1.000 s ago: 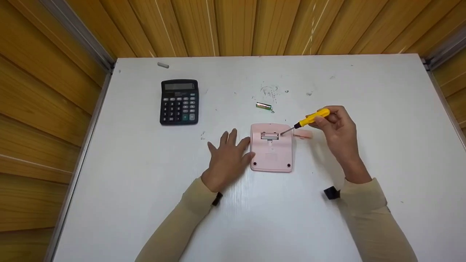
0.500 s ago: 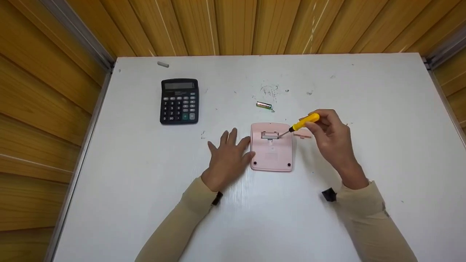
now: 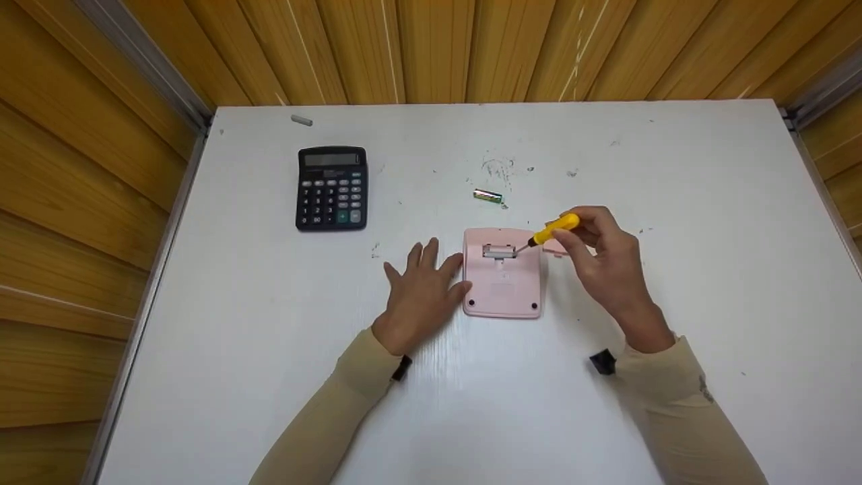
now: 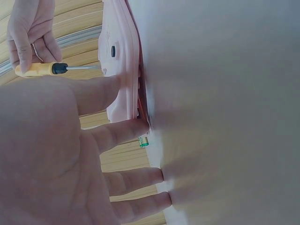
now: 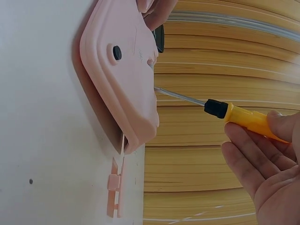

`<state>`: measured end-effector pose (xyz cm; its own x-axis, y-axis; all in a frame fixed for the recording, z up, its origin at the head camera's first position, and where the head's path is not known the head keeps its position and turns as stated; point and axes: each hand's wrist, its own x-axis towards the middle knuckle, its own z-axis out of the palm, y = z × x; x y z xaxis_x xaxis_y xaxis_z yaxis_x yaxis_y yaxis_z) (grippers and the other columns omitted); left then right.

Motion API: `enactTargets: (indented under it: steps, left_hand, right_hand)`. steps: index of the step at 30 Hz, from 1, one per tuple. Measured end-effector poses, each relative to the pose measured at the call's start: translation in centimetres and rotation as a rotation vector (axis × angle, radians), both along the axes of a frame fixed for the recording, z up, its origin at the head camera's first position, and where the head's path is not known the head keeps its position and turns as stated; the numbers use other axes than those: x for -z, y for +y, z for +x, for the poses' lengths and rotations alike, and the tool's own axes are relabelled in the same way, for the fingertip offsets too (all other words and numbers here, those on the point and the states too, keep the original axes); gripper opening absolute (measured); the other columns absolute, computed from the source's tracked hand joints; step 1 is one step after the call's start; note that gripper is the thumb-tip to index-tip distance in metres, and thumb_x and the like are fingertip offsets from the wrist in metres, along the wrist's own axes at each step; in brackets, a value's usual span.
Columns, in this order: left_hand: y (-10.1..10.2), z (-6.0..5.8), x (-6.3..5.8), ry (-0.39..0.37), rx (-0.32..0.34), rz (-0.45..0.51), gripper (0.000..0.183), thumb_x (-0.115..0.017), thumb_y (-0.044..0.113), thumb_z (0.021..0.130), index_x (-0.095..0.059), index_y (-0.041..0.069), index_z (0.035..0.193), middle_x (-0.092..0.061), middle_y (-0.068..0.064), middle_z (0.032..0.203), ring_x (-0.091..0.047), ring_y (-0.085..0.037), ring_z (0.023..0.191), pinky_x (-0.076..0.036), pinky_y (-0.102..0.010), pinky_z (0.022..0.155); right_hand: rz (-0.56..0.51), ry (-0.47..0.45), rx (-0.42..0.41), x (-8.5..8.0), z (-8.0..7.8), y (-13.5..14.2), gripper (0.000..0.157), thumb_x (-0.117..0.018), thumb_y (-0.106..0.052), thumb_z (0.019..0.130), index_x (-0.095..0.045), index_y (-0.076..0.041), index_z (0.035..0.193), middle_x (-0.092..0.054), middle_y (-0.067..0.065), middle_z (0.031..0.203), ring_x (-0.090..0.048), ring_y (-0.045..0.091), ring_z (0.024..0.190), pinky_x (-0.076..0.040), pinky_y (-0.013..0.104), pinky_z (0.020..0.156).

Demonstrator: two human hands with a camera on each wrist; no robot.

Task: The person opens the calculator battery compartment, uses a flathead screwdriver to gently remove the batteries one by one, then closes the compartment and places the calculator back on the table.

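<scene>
A pink calculator (image 3: 503, 286) lies face down on the white table, its battery compartment uncovered with a grey battery (image 3: 499, 255) inside. My left hand (image 3: 424, 296) rests beside it with fingers spread, thumb and index finger touching its left edge. In my right hand (image 3: 609, 269) I hold a screwdriver (image 3: 555, 229) with a yellow handle and black collar. Its metal tip is at the right end of the compartment; whether it touches the battery I cannot tell. A pink battery cover (image 5: 117, 187) lies on the table to the right of the calculator, partly behind the right hand in the head view.
Beyond the pink calculator lies a green and silver battery (image 3: 487, 196). A black calculator (image 3: 332, 188) sits face up at the left, and a small grey cylinder (image 3: 302, 120) lies near the far edge. Wooden panels (image 3: 438, 50) rise behind the table (image 3: 236, 269).
My right hand has moved left and slightly nearer, bringing the screwdriver tip down from beside the compartment to its right end. The left hand and calculator have stayed put.
</scene>
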<state>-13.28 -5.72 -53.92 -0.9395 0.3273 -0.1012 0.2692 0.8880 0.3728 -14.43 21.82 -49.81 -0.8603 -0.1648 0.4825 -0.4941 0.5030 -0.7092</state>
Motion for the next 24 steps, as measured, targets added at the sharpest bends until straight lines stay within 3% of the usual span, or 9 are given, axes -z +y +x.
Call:
enactTargets:
  steps: [5, 14, 24]
  left_hand:
    - [0.0, 0.0, 0.0, 0.000, 0.002, -0.003, 0.054, -0.058, 0.049, 0.108, -0.059, 0.021, 0.153, -0.039, -0.023, 0.164, -0.033, -0.048, 0.152, -0.026, -0.087, 0.103]
    - [0.0, -0.1, 0.1, -0.020, -0.002, -0.013, 0.054, -0.056, 0.050, 0.108, -0.058, 0.023, 0.155, -0.037, -0.022, 0.166, -0.030, -0.047, 0.154, -0.025, -0.087, 0.105]
    - [-0.1, 0.0, 0.0, -0.007, 0.002, 0.014, 0.053, -0.058, 0.047, 0.108, -0.059, 0.021, 0.154, -0.038, -0.024, 0.165, -0.031, -0.049, 0.153, -0.025, -0.087, 0.104]
  right_hand:
    - [0.036, 0.002, 0.015, -0.2, 0.1, -0.3, 0.031, -0.073, 0.005, 0.097, -0.058, 0.011, 0.123, -0.072, 0.017, 0.116, -0.074, 0.027, 0.106, -0.053, 0.020, 0.096]
    - [0.049, 0.024, 0.022, -0.4, 0.5, -1.3, 0.028, -0.076, 0.003, 0.096, -0.061, 0.009, 0.119, -0.073, 0.015, 0.110, -0.076, 0.029, 0.100, -0.053, 0.017, 0.092]
    - [0.143, 0.129, 0.010, -0.3, 0.9, -2.2, 0.031, -0.079, 0.005, 0.092, -0.061, 0.007, 0.117, -0.074, 0.015, 0.108, -0.077, 0.031, 0.099, -0.053, 0.017, 0.093]
